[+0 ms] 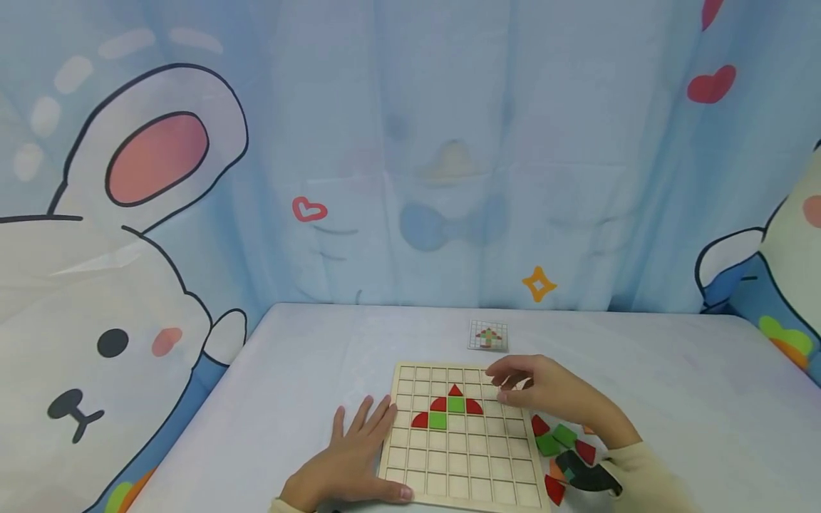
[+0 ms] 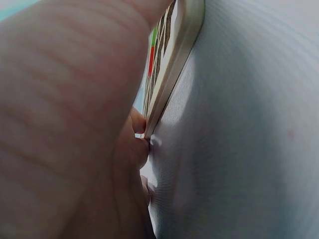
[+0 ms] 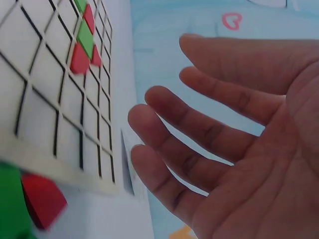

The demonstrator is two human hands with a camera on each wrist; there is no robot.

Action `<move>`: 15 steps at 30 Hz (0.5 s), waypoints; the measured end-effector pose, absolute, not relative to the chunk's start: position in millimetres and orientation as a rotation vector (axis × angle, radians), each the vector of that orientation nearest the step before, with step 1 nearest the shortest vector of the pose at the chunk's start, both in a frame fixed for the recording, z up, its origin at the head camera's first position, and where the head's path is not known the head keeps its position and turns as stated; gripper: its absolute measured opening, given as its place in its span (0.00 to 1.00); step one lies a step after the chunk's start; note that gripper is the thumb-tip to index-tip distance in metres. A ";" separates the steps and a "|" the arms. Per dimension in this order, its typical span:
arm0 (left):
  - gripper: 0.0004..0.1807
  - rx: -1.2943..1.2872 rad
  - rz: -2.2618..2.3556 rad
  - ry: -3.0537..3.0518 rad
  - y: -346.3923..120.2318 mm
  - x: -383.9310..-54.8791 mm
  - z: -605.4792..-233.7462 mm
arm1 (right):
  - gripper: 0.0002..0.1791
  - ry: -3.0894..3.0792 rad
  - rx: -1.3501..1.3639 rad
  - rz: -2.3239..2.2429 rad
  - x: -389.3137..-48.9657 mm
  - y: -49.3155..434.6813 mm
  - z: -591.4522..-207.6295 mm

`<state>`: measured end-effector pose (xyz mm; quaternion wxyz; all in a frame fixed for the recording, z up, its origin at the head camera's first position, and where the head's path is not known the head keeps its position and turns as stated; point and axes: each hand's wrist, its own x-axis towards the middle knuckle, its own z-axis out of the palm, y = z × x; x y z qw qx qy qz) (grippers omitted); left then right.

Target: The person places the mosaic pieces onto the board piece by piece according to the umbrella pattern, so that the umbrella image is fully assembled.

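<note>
A wooden grid board (image 1: 460, 467) lies on the white table. My left hand (image 1: 353, 456) rests against its left side, fingers spread and straight, with the thumb at the near left corner. In the left wrist view, fingertips (image 2: 139, 152) touch the board's edge. Over the board's upper right part hovers my right hand (image 1: 545, 392), its fingers relaxed and bent a little. Nothing is in that palm (image 3: 249, 199) in the right wrist view. Set in the grid are a red triangle (image 1: 455, 390), a green square (image 1: 456, 405), another green square (image 1: 437, 420) and red quarter-circle pieces (image 1: 474, 407).
Beyond the board lies a small pattern card (image 1: 487, 335) with a red and green figure. Loose green (image 1: 549, 445) and red pieces (image 1: 555, 490) are piled right of the board, near a black object (image 1: 586, 476) partly under the right sleeve. A printed curtain (image 1: 359, 142) hangs behind the table.
</note>
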<state>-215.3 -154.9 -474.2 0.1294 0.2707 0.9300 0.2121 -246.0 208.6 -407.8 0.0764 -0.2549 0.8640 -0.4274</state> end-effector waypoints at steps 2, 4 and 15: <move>0.70 0.782 0.620 2.707 -155.4 -215.9 -473.4 | 0.20 2.610 -0.723 -1.277 -249.8 218.4 -407.4; 0.70 0.784 0.622 2.707 -155.4 -216.5 -473.0 | 0.21 2.631 -0.663 -1.279 -251.5 227.8 -407.4; 0.69 0.822 0.638 2.678 -157.8 -216.9 -474.4 | 0.23 2.684 -0.458 -1.231 -245.4 272.9 -417.6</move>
